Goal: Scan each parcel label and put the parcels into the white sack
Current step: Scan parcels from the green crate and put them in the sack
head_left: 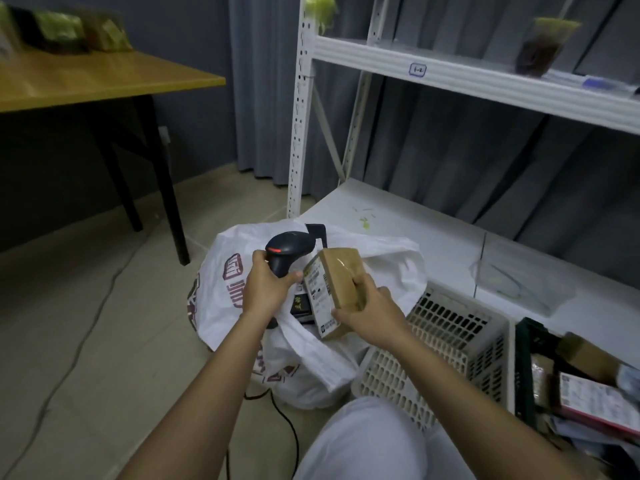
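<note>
Leftmost, left hand (266,289) wrapped round handle of barcode scanner (289,252), head aimed rightward at the label. Just beside it, small brown parcel (337,289) gripped by right hand (372,311), labelled face tilted toward the scanner for a clean read. Held directly over open mouth of white sack (242,299), probably so the drop follows at once. Further right, pale basket (450,344), then dark crate (530,344) with more parcels waiting.

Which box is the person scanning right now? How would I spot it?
Find the big white sack with red print on the floor beside the white shelf. Right above its open mouth, the right hand holds a small brown cardboard parcel. Its white label faces the black scanner in the left hand.
</note>
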Available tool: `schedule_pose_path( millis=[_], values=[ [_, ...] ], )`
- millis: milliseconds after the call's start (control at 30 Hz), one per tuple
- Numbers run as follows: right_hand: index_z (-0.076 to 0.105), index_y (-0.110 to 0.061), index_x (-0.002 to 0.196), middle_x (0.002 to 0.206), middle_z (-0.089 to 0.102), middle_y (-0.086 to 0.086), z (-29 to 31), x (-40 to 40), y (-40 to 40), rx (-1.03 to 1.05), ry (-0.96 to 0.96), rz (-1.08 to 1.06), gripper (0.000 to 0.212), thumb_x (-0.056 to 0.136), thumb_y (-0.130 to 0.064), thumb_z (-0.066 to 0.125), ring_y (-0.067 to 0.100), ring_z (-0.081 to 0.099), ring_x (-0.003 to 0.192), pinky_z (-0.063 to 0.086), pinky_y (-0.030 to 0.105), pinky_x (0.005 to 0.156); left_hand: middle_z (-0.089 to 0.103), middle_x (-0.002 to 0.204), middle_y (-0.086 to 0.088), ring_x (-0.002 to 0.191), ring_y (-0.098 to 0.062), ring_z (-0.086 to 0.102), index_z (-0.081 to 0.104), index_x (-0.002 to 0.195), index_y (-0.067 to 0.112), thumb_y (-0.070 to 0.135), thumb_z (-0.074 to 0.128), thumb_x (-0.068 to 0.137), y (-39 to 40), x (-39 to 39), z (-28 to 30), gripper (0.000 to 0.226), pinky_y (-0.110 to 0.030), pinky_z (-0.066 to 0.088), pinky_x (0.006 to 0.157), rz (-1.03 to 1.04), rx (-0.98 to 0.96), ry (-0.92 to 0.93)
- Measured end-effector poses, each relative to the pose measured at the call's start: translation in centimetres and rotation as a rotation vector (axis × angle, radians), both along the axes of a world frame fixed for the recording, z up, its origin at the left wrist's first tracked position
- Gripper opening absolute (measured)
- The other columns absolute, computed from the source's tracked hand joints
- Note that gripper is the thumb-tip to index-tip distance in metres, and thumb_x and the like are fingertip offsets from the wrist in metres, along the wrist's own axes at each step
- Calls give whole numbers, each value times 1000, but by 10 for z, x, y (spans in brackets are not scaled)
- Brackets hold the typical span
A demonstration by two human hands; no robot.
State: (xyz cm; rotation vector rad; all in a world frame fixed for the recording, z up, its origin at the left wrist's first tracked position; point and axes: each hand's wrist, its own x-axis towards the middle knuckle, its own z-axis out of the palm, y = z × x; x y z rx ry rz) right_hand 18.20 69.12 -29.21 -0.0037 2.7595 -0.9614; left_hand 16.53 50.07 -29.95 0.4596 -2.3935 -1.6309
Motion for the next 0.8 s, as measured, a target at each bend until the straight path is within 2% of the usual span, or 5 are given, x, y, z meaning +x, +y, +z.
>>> schedule_pose_path(
  millis=[133, 267, 433, 600, 800],
  values=[
    [35, -37, 130, 124, 56, 2, 6, 7, 17, -227, -45, -87, 73, 70, -44, 76, 19, 66, 93, 58, 38, 81, 53, 101, 0, 89, -25, 54, 39, 113, 15, 26, 76, 80, 8, -3, -19, 51, -37, 44, 76, -60, -100, -137],
    [38, -25, 136, 117, 55, -2, 41, -2, 32, -338, 97, -222, 61, 85, -28, 71, 6, 61, 79, 49, 17, 57, 56, 102, -5, 94, -32, 58, 39, 112, 13, 23, 72, 83, 9, -1, -36, 45, -36, 40, 73, -19, -133, -181],
    [33, -29, 135, 124, 49, -1, 54, -42, 6, -369, 206, -303, 73, 76, -43, 72, 23, 59, 101, 53, 38, 86, 60, 105, -6, 96, -33, 60, 39, 110, 15, 26, 71, 83, 6, -5, -44, 43, -42, 47, 79, 11, -160, -169],
    [29, -30, 141, 133, 48, 9, 0, -55, -5, -412, -39, -311, 89, 62, -48, 66, 30, 60, 103, 55, 48, 89, 62, 108, -7, 98, -34, 60, 41, 112, 14, 24, 71, 84, 3, -10, -45, 43, -39, 44, 77, 9, -204, -163],
    [34, -23, 136, 126, 54, 1, -16, -36, 17, -359, -134, -248, 70, 79, -32, 73, 24, 62, 104, 55, 44, 90, 61, 102, -3, 92, -30, 61, 42, 110, 17, 29, 72, 81, 11, -17, -51, 44, -38, 48, 77, -36, -230, -116]
  ],
)
